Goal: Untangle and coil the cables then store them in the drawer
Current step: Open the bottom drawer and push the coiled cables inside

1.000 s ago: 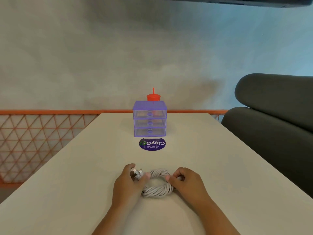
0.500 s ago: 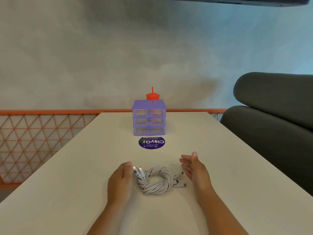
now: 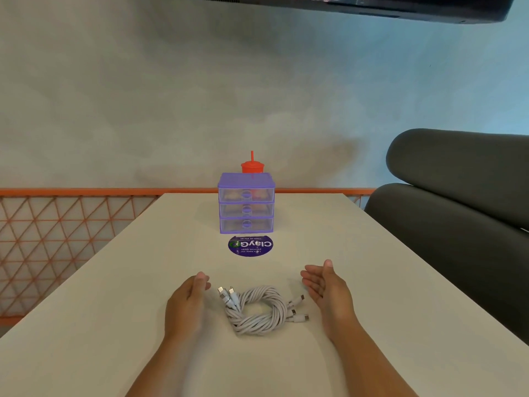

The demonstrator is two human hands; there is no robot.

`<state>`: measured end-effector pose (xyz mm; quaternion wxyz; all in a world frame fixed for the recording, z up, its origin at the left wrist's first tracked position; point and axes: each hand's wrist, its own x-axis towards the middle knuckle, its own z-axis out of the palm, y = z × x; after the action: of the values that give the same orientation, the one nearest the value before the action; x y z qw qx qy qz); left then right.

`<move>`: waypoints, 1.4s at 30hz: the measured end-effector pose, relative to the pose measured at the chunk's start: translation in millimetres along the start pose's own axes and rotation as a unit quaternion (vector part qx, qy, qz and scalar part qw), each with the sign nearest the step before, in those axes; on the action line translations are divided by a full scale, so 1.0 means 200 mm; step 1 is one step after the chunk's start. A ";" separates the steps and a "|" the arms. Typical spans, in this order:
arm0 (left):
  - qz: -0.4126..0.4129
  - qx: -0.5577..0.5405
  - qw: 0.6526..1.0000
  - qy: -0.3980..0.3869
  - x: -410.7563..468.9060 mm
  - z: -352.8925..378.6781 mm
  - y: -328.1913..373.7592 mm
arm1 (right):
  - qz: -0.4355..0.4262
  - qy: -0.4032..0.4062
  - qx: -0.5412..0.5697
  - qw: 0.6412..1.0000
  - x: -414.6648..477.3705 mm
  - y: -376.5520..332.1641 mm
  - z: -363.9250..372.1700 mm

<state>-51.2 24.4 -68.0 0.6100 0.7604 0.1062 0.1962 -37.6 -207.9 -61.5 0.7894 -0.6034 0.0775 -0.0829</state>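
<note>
Both hands, left [image 3: 187, 303] and right [image 3: 329, 290], open beside the cables [image 3: 259, 310]: light, floppy, springy, so we grip across the twisted bundle, not the plugs.

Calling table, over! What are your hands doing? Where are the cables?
Both open: left hand and right hand flank the cable bundle, not touching. It lies twisted on the table. All drawers shut; only a flat sticker between.

White cables [image 3: 259, 310], purple drawers [image 3: 246, 203], red cup [image 3: 252, 167]
</note>
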 end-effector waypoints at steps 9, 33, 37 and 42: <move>0.005 -0.006 1.000 0.002 0.02 0.00 -0.02 | 0.004 0.002 -0.018 1.000 0.07 0.01 0.01; -0.003 0.025 1.000 0.004 0.61 0.30 -0.01 | -0.005 -0.070 -0.145 0.987 0.72 0.10 0.40; -0.008 0.032 0.999 0.009 0.76 0.39 -0.02 | -0.041 -0.105 -0.206 0.972 0.83 0.12 0.50; 0.012 0.053 0.998 0.012 0.91 0.47 -0.03 | -0.142 -0.103 -0.356 0.918 0.94 0.17 0.58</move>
<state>153.5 15.1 -59.1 0.5648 0.7906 0.1147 0.2069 171.9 -133.3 -68.1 0.5064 -0.8541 -0.0661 -0.0984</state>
